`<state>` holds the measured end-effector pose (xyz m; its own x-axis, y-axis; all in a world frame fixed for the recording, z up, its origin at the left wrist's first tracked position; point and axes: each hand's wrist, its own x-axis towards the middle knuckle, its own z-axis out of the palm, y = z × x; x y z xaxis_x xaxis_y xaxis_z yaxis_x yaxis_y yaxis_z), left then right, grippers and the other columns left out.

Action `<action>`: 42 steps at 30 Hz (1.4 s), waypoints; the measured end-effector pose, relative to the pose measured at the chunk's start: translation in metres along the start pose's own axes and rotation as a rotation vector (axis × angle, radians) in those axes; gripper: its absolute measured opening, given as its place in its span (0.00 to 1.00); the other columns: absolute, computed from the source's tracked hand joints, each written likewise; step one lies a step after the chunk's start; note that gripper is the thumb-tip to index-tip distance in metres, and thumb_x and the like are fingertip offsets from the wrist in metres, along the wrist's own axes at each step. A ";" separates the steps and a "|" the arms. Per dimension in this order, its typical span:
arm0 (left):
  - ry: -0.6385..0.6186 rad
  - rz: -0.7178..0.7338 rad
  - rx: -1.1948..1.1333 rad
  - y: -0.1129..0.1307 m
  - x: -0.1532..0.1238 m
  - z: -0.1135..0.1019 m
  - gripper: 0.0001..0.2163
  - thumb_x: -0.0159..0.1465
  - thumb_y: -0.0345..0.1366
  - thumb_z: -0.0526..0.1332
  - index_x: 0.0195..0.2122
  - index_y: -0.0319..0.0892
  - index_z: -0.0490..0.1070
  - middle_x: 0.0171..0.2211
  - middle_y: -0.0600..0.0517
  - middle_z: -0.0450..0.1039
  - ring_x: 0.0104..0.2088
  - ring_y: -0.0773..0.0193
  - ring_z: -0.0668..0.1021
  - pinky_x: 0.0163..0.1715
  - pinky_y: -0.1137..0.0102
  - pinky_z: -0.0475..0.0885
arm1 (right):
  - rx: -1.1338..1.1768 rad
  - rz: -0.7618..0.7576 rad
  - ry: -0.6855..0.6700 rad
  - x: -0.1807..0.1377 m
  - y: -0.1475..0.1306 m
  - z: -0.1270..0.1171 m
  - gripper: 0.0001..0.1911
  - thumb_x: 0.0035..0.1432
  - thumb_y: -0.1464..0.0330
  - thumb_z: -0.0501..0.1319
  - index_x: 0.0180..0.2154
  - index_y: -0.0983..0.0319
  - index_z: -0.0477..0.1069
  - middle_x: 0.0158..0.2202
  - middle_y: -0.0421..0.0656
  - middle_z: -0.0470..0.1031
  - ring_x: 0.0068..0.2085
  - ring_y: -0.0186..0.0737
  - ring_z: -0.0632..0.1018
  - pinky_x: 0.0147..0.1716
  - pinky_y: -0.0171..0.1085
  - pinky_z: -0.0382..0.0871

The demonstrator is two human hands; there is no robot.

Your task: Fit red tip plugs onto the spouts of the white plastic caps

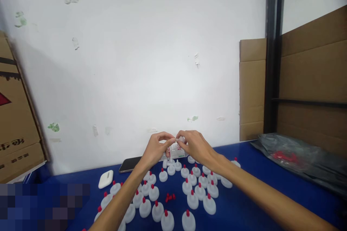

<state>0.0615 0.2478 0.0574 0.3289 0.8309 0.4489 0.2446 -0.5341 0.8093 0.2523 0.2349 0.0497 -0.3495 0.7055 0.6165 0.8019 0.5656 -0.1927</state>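
Observation:
My left hand [158, 148] and my right hand [193, 144] meet near the back of the blue table, fingertips pinched close together. What sits between the fingertips is too small and hidden to name. Right below them shows a clear packet [177, 150] with red and green print; I cannot tell whether the fingers touch it. White nozzle tops without red tips [171, 169] stand just under my hands. Many translucent white nozzle tops with red tips [192, 200] spread to both sides, partly hidden by my forearms. Loose red tips [170, 197] lie in the middle.
Behind my left arm lie a dark phone [129, 164] and a white earbud case [105, 179]. A grey plastic bag [290, 155] with red pieces rests at the right. Cardboard [18, 115] stands at the left, more at the right. A white wall [135, 61] bounds the back.

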 end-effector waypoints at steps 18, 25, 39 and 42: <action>0.145 -0.007 -0.070 0.007 -0.001 0.007 0.17 0.57 0.50 0.73 0.33 0.40 0.80 0.32 0.48 0.82 0.21 0.64 0.79 0.16 0.74 0.61 | 0.075 0.006 0.080 0.001 -0.005 -0.006 0.07 0.68 0.69 0.62 0.43 0.59 0.79 0.35 0.41 0.83 0.37 0.40 0.82 0.39 0.35 0.68; 0.143 -0.034 -0.114 0.010 -0.001 0.006 0.17 0.56 0.49 0.74 0.33 0.39 0.80 0.36 0.47 0.81 0.22 0.63 0.80 0.17 0.74 0.59 | 0.059 0.035 0.105 0.001 -0.006 -0.008 0.07 0.69 0.67 0.61 0.44 0.59 0.79 0.37 0.42 0.83 0.37 0.41 0.82 0.38 0.35 0.68; -0.126 -0.232 -0.426 0.019 -0.007 0.000 0.20 0.61 0.52 0.68 0.45 0.42 0.79 0.46 0.43 0.79 0.33 0.62 0.81 0.20 0.76 0.63 | 0.155 -0.095 0.187 -0.005 -0.014 -0.016 0.10 0.73 0.65 0.58 0.51 0.55 0.76 0.45 0.40 0.83 0.38 0.38 0.82 0.38 0.33 0.67; -0.156 -0.239 -0.443 0.022 -0.007 0.001 0.18 0.62 0.51 0.65 0.39 0.41 0.79 0.38 0.45 0.79 0.27 0.65 0.78 0.19 0.75 0.63 | 0.172 -0.105 0.186 -0.006 -0.018 -0.018 0.10 0.73 0.66 0.57 0.50 0.55 0.75 0.43 0.39 0.83 0.40 0.38 0.82 0.40 0.33 0.67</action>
<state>0.0655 0.2298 0.0715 0.4510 0.8703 0.1979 -0.0690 -0.1871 0.9799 0.2482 0.2131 0.0632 -0.3185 0.5576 0.7666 0.6663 0.7069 -0.2374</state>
